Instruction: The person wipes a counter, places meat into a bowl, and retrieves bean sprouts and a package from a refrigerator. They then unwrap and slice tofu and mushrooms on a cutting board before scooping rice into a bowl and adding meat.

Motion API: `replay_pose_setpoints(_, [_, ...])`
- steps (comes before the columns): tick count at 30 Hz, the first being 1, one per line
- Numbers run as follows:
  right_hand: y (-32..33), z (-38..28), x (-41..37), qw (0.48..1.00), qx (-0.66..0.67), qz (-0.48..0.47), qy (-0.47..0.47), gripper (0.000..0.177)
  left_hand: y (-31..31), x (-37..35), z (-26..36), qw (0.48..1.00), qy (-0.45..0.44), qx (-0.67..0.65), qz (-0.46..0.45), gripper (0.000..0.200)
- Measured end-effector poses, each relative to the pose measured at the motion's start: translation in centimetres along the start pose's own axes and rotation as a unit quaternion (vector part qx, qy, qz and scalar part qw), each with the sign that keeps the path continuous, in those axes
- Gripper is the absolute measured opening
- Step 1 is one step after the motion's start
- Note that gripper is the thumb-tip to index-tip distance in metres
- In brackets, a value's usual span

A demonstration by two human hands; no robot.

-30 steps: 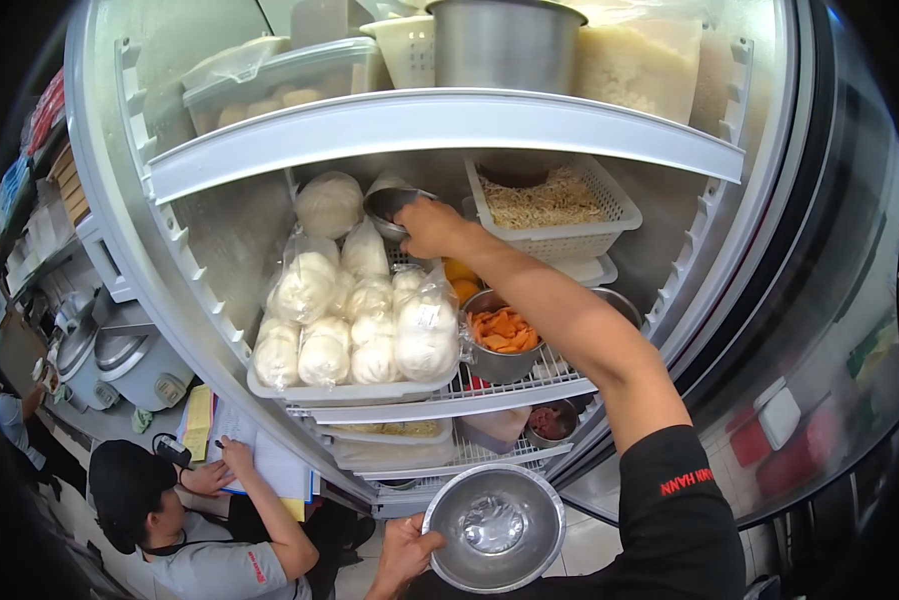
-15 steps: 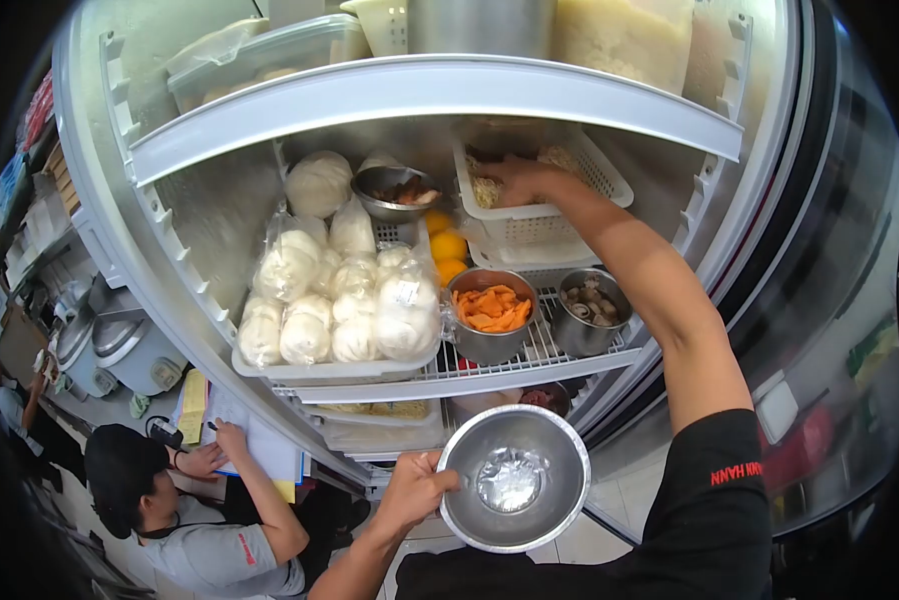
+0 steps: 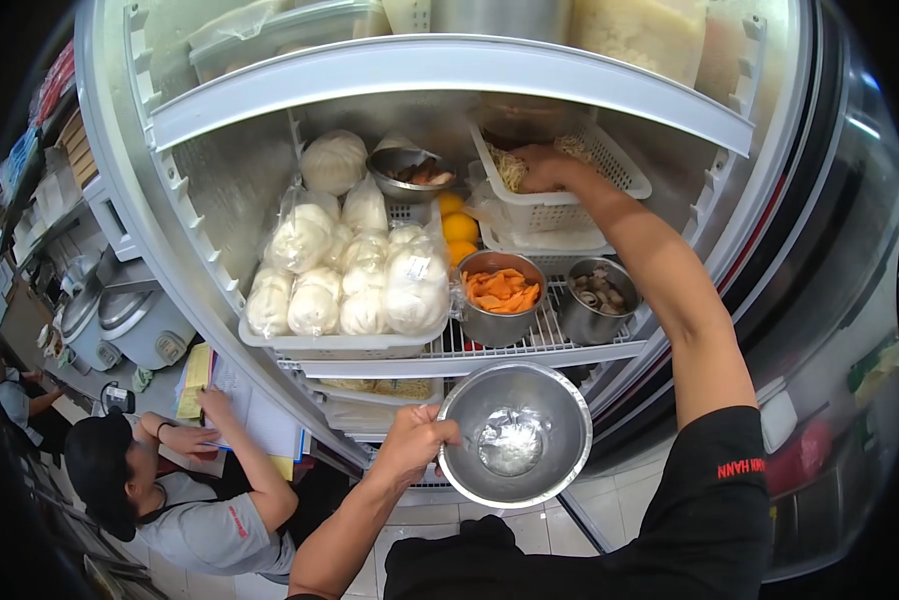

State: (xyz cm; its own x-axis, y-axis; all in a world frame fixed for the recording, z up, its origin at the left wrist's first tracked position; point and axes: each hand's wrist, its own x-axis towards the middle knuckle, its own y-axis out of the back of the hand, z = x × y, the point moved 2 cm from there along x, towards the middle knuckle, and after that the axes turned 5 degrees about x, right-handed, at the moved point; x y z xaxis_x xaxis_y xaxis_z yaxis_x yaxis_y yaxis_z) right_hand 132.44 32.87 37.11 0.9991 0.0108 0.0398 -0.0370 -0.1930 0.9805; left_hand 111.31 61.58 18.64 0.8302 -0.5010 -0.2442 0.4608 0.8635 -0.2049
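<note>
A: From the head view, what does the left hand (image 3: pixel 416 440) have?

B: A round, silver-coloured metal bowl (image 3: pixel 514 435), pinched at its left rim with the thumb lapped over the edge. It's held in front of the fridge, below the white shelf edge (image 3: pixel 529 358).

A: How would that bowl handle?

B: Light and stiff, I'd judge, with smooth walls that could turn slippery if wet. The rim is the sensible hold. A shiny patch shows at the bottom; I can't tell whether it's just reflection.

A: And the right hand (image 3: pixel 547 168)?

B: It's down inside a white, perforated plastic basket (image 3: pixel 549 216), at the right of the shelf. The fingertips are hidden, so I can't tell whether they're spread or pinching anything.

A: What's around them?

B: Pale, thin strands (image 3: pixel 509 168), on both sides of the hand. They look light, soft and easily bruised, so a loose handful from the top should suit them better than a hard squeeze.

A: Anything near the forearm?

B: Two round steel pots, one with orange slices (image 3: pixel 502 290), the other, just beside the forearm, with brownish pieces (image 3: pixel 599 292).
</note>
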Motion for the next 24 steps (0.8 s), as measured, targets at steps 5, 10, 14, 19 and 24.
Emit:
replay_pose_setpoints(5, [2.2, 2.4, 0.1, 0.98, 0.14, 0.141, -0.033, 0.07, -0.2, 0.5, 0.6, 1.0, 0.023, 0.01, -0.005, 0.008])
replay_pose_setpoints(10, [3.4, 5.1, -1.0, 0.853, 0.466, 0.221, -0.084, 0.049, -0.8, 1.1, 0.9, 0.999, 0.032, 0.004, -0.002, 0.004])
replay_pose_setpoints(14, [4.1, 6.2, -1.1, 0.728, 0.623, 0.251, -0.136, 0.041, -1.4, 1.3, 1.3, 0.999, 0.038, 0.017, -0.004, 0.002])
replay_pose_setpoints(19, [4.5, 11.6, 1.9, 0.643, 0.708, 0.29, -0.035, 0.036, -1.6, 2.4, 0.4, 0.999, 0.052, 0.002, -0.012, 0.006])
replay_pose_setpoints(24, [5.5, 5.7, -6.2, 0.411, 0.892, 0.077, 0.173, 0.031, -1.8, 3.8, 0.2, 0.997, 0.072, -0.002, -0.014, 0.014])
